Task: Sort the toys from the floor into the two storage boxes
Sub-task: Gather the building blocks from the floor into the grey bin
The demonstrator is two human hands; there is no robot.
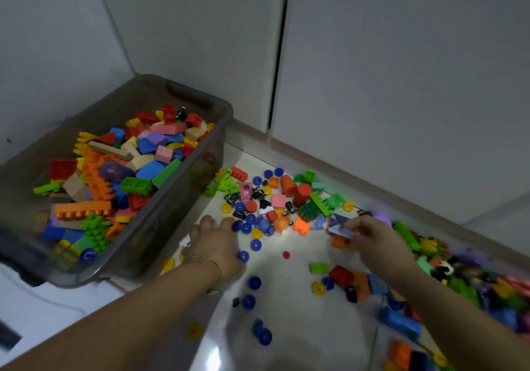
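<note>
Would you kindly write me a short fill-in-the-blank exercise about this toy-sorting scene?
1. The bangle sits on the ____ wrist.
2. The puzzle cube lies on the ____, outside the box.
3. While the right hand pinches a flat piece, the wheel beside the left hand is ____.
Missing words: left; floor; blue.

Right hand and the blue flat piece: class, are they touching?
Touching. The head view shows the right hand pinching the near edge of the blue flat piece, with no gap between them.
</note>
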